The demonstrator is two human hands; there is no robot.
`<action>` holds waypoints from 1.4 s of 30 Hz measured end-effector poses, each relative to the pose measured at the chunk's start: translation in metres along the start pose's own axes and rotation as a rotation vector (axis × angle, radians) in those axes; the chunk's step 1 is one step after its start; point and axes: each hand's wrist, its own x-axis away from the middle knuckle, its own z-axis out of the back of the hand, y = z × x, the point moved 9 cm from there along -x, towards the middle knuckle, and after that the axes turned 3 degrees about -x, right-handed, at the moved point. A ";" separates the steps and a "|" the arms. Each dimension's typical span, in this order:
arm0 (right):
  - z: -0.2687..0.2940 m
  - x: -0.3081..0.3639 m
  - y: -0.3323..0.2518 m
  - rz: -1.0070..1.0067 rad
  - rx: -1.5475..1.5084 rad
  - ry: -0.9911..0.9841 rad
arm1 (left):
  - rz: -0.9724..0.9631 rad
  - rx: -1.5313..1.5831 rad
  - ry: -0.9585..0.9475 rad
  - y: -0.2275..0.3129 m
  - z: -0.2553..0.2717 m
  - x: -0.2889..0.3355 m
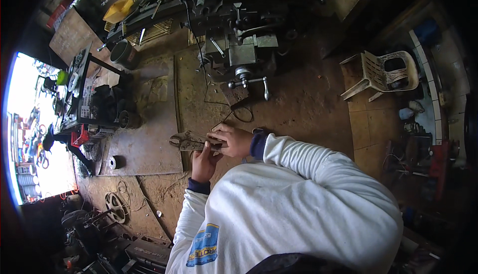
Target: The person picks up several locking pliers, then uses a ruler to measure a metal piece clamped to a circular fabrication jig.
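Both hands hold a worn grey-brown metal pliers-like tool (190, 140) in front of my body. Its hooked, jaw-like end points left. My left hand (205, 163) grips it from below, with the thumb up along its side. My right hand (233, 140) closes over its right end, with fingers bent across the top. The part between my palms is mostly hidden, so I cannot tell the tool's exact kind.
A dark lathe (241, 50) with crank handles stands ahead. A cable (244, 114) loops on the floor near my hands. At the left are a black metal table (89, 92), a dark bucket (123, 55) and a white spool (115, 162). A plastic chair (381, 72) stands right.
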 end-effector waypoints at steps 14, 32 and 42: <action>-0.045 0.004 -0.019 -0.156 -0.340 -0.023 | -0.195 0.187 -0.036 0.011 0.032 0.029; -0.108 -0.002 -0.026 -0.160 0.042 -0.339 | -0.387 0.126 0.204 0.016 0.072 0.066; -0.108 -0.076 -0.018 0.011 -0.236 -0.321 | -0.153 -0.060 0.145 0.033 0.091 0.016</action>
